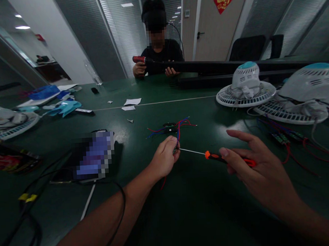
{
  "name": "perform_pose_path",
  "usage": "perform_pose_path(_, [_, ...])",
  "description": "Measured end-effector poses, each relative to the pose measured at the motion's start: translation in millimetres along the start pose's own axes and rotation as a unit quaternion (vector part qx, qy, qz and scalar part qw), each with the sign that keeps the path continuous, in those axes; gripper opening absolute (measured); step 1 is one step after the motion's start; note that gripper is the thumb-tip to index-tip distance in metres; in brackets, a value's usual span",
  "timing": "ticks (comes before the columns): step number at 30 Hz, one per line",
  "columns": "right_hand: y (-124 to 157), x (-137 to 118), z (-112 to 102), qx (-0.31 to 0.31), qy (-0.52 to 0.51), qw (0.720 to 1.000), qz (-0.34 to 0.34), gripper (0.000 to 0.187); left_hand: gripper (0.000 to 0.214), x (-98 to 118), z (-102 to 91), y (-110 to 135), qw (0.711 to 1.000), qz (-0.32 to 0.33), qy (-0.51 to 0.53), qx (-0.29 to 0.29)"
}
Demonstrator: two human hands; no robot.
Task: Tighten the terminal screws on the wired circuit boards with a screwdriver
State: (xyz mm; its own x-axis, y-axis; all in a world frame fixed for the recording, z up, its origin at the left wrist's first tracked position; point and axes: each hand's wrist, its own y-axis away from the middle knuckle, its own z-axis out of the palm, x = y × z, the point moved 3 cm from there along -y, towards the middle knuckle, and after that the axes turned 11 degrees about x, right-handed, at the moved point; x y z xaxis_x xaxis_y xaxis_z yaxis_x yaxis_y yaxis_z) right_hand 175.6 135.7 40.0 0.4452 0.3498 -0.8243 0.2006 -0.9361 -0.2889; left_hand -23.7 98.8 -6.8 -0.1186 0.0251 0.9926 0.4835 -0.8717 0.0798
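Head view: holding a small wired board [175,149] in the left hand [165,156], pinched between thumb and curled fingers, over the green bench [191,110]. Gripping a black-and-orange screwdriver [215,156] in the right hand [257,165], with thumb and lower fingers on the handle and index finger stretched free. Pointing the shaft across to the left fingertips, with the tip at or very near the board. Impossible to tell whether seated in anything, owing to the fingers around it.

Probably loosening or tightening a small fastening or terminal. Seems to call next for a firm pinch on the board, a squarely seated tip and a small roll of the handle.

Just beyond the left hand, more wired parts [169,130] with red and blue leads spread out: easy to snag, by the look of it. Across the left forearm, a dark cable [123,195], also liable to catch.

Farther left, a phone-like device [95,155] with a lit screen, yellow-tagged cables [28,198] and a dark printed packet [12,158]. Ahead, paper scraps [132,102] and blue wrapping [66,108]. To the right, wired boards [279,137] near two white slotted housings [245,84], well apart from the screwdriver. Across the bench, a co-worker [162,50] with a red power tool [139,59] at a long black bar [205,65], clear of the near work.
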Motion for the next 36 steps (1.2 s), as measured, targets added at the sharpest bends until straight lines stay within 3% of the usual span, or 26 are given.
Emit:
perform_pose_path(21, [0.3,2.1,-1.2,0.035,-0.004,0.999,0.024,0.062,0.028,2.0,0.2,0.1,1.000,0.000,-0.005,-0.006])
perform_pose_path(28, [-1.8,5.9,-0.9,-0.018,0.026,0.999,0.040,0.059,0.028,2.1,0.3,-0.2,1.000,0.007,-0.003,-0.003])
perform_pose_path(36, [-1.5,1.3,-0.1,-0.001,0.030,1.000,0.001,0.056,0.027,2.3,0.0,-0.2,1.000,0.005,0.004,-0.003])
